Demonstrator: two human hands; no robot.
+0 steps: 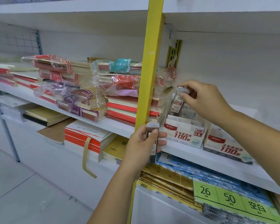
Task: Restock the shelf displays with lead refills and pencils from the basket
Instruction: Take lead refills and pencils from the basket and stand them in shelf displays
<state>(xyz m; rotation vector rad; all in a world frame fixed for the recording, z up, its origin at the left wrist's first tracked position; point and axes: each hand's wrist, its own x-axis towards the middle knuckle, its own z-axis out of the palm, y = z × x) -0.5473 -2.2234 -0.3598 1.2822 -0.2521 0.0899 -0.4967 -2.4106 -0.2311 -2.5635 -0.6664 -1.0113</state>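
Note:
My left hand (142,143) grips a lead refill case (152,139) with a white cap, upright in front of the yellow shelf post. My right hand (204,101) pinches the white cap of a second lead refill case (178,102), holding it upright just above the back of a white HB 0.5 display box (183,135). That box stands on the white shelf (192,153), with a second display box (228,146) to its right. The basket is not in view.
A yellow upright post (149,65) divides the shelving. Left of it lie stacks of plastic-wrapped notebooks (81,88). Below are more books (87,136), gold and blue packs (176,175) and a green label sheet (229,199). White floor is at lower left.

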